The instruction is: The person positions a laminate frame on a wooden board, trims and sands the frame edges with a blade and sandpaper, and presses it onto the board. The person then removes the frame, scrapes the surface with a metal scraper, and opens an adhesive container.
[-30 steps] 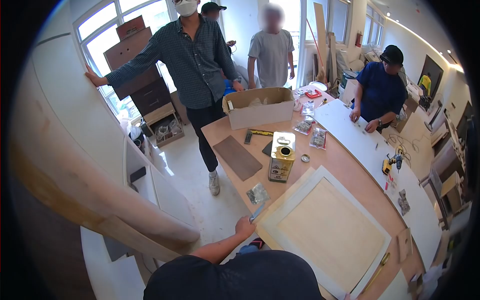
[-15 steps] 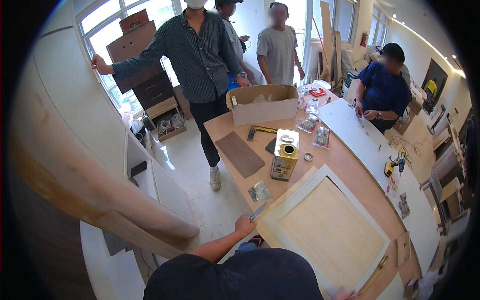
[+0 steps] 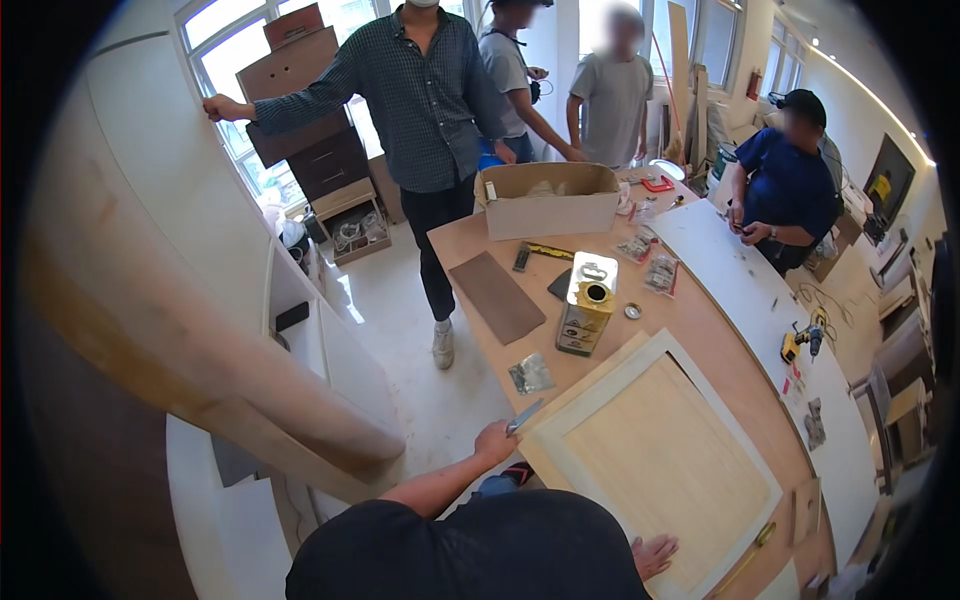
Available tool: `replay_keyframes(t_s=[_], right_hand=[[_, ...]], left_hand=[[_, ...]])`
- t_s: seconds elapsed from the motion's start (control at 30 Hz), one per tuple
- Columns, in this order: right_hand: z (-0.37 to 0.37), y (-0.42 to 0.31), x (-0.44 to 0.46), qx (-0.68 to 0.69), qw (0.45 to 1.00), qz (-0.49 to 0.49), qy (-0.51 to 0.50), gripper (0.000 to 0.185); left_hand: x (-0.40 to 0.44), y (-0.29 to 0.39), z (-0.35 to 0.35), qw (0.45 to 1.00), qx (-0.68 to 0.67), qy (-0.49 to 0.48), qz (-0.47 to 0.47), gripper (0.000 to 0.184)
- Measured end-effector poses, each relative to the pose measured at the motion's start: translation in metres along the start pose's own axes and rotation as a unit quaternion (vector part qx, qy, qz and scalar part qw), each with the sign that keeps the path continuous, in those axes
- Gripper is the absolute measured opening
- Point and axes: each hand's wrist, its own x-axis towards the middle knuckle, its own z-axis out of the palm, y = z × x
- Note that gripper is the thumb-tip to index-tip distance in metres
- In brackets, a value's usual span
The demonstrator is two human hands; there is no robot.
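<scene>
My left hand (image 3: 493,443) is closed around a knife (image 3: 524,416), a slim grey tool pointing up and right over the table edge. The hand is beside the left corner of a pale wooden panel (image 3: 650,440) with a whitish border, lying on the table. My right hand (image 3: 655,556) rests flat on the panel near its lower edge, fingers stretched out and holding nothing. Just beyond the knife lies a small clear plastic packet (image 3: 532,374). A square metal can (image 3: 588,305) with an open spout stands past the panel, its round cap (image 3: 632,311) beside it.
A cardboard box (image 3: 552,215), a brown board (image 3: 497,297) and plastic bags of hardware (image 3: 660,274) are on the table. A yellow drill (image 3: 803,338) lies on the white board (image 3: 735,275) at right. Several people stand around the far side. A rounded column (image 3: 230,370) is at left.
My right hand has moved from the panel's bottom edge up and left onto its surface. My left hand still holds the knife. The view has shifted slightly.
</scene>
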Motion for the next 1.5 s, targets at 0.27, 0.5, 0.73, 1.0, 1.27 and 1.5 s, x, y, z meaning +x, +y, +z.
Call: replay_keyframes(t_s=[0.27, 0.5, 0.73, 1.0, 1.27, 1.5], right_hand=[[0.004, 0.003, -0.004, -0.012, 1.000, -0.003, -0.004, 0.075], [0.012, 0.014, 0.001, 0.005, 0.999, -0.030, -0.018, 0.079], [-0.018, -0.003, -0.003, 0.013, 0.999, -0.048, -0.003, 0.072], [-0.023, -0.005, -0.001, 0.002, 0.999, -0.043, -0.022, 0.070], [0.001, 0.001, 0.000, -0.051, 0.998, -0.023, 0.006, 0.064], [0.090, 0.036, 0.017, -0.069, 0.987, -0.062, 0.127, 0.057]], left_hand=[[-0.001, 0.001, -0.003, 0.999, -0.008, -0.026, -0.030, 0.040], [0.013, -0.020, 0.020, 0.999, -0.010, 0.005, -0.038, 0.043], [0.012, -0.006, 0.009, 0.997, -0.054, -0.028, -0.050, 0.042], [0.012, -0.009, 0.013, 0.995, -0.083, -0.028, -0.041, 0.041], [0.021, -0.024, 0.024, 0.997, -0.064, -0.038, -0.036, 0.042], [0.001, -0.005, 0.000, 0.996, -0.080, -0.018, -0.018, 0.041]])
